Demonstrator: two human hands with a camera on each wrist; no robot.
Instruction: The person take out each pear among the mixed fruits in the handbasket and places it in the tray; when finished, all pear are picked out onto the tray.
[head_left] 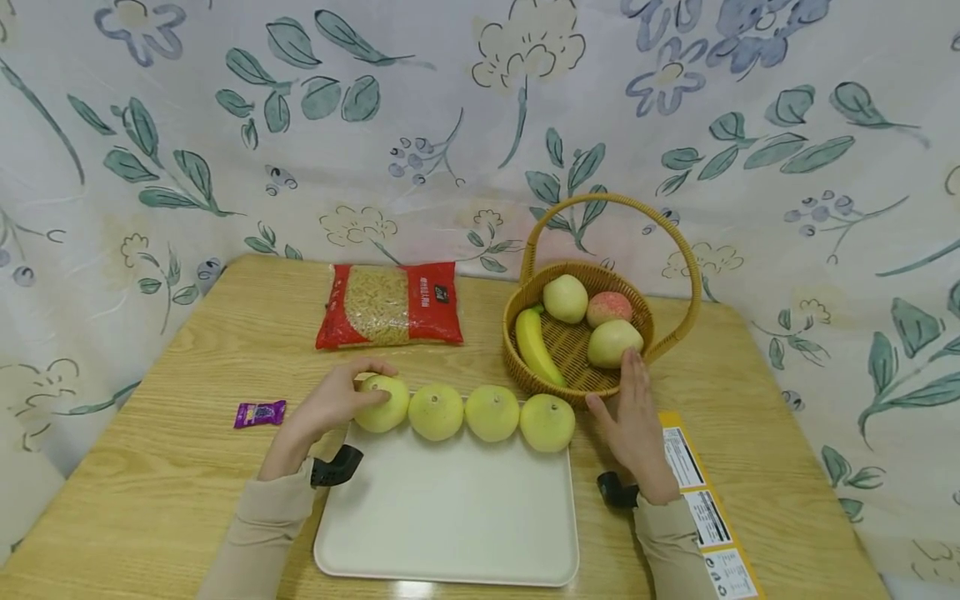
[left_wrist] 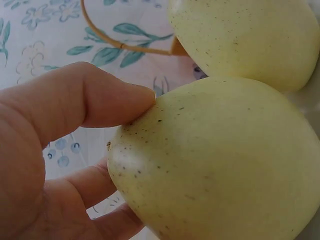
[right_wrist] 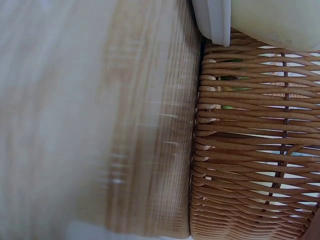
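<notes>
My left hand [head_left: 341, 400] holds the leftmost yellow-green pear [head_left: 384, 414] at the far left corner of a white tray [head_left: 450, 517]. Up close in the left wrist view, thumb and fingers lie round the speckled end of that pear [left_wrist: 215, 155]. Three more pears, among them a middle one [head_left: 492, 414], stand beside it in a row along the tray's far edge. At the front right rim of a wicker basket [head_left: 517, 367], my right hand [head_left: 633, 429] rests with straight fingers. The basket's woven side [right_wrist: 255, 140] fills much of the right wrist view, the hand mostly hidden there.
Inside the basket lie a banana [head_left: 536, 346], a reddish peach [head_left: 609, 309] and two pale fruits, the nearer one [head_left: 613, 342] by my right fingertips. A red pasta bag [head_left: 390, 305] lies behind the tray, a purple packet [head_left: 259, 413] left, a yellow-edged box [head_left: 705, 508] right.
</notes>
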